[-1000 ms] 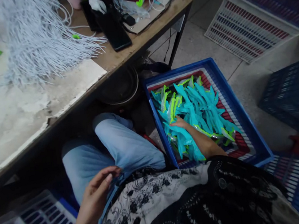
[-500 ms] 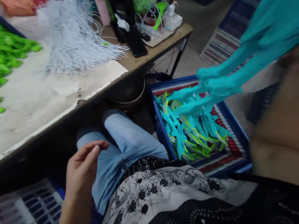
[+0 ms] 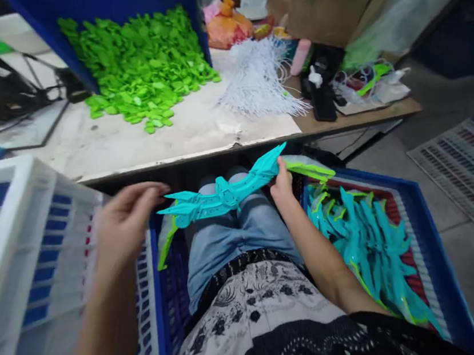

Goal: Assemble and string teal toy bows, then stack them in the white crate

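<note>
A teal toy bow (image 3: 216,201) with clear and lime-green curved ends spans the space above my lap. My right hand (image 3: 281,183) is closed around its right part. Close to the bow's left tip is my left hand (image 3: 132,216), its thumb and fingers drawn together. Whether those fingers touch the tip or hold anything small is unclear. On my right, a blue-rimmed crate (image 3: 436,233) holds a pile of similar teal and lime-green bows (image 3: 367,236).
Bright green flat pieces (image 3: 141,68) spill from a blue bin (image 3: 111,0) onto the table (image 3: 121,148). White strings (image 3: 257,77) and a phone (image 3: 323,103) lie further right. A white crate (image 3: 55,194) stands at my left. A cardboard box (image 3: 320,9) carries more teal parts.
The right hand has brought the teal bow from high on the right to over my lap. My view has turned left, and the left hand now is near the bow's left tip.
</note>
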Available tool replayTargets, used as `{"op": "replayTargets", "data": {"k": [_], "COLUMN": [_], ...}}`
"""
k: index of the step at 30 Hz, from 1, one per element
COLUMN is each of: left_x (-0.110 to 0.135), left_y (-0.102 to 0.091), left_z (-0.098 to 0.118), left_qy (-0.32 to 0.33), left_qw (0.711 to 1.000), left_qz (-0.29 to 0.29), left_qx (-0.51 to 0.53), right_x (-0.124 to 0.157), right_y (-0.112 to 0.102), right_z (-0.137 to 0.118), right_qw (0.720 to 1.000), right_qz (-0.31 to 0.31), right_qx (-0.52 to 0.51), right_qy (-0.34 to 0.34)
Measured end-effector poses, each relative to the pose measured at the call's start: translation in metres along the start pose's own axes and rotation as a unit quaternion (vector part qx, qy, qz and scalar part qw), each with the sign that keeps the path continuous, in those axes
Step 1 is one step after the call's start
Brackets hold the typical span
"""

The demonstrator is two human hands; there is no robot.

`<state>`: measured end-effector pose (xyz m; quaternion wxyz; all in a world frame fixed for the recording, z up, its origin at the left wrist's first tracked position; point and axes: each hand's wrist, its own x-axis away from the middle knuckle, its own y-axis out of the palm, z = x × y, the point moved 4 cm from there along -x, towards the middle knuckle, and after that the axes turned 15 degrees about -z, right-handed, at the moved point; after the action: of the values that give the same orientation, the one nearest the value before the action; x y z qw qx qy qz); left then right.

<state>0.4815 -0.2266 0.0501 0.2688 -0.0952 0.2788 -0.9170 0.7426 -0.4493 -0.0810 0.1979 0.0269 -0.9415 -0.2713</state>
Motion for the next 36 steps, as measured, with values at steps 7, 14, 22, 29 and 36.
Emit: {"op": "replayTargets", "data": {"k": [7,14,22,29,36], "left_x": [-0.079,-0.087,-0.075,-0.097,-0.112], "left_y": [0.131,0.161,0.165,0.184,0.173], "left_z": [-0.07,-0.084,-0.094,-0.078,-0.08], "left_qy": [-0.021,-0.041,0.064,0.031,-0.001], "left_qw": [0.923,0.913,0.885,0.896,0.898], "left_qz": [-0.27,-0.206,-0.296,-0.251,-0.268], "left_qx": [-0.274,-0.349,-0.355,-0.364,-0.349], "right_x": [0.008,0.067,0.021,-0.049,-0.068], "right_y": [-0.028,-0.117,0.069,0.304,0.323], "right_z": [0.038,0.025,-0.027,0.093,0.105], "right_qw": [0.985,0.815,0.556,0.429,0.421], "right_qz": [-0.062,-0.206,-0.512,-0.469,-0.465], "right_qx": [0.105,0.359,0.653,0.693,0.724], "right_qy": [0.124,0.406,-0.042,-0.34,-0.288]}}
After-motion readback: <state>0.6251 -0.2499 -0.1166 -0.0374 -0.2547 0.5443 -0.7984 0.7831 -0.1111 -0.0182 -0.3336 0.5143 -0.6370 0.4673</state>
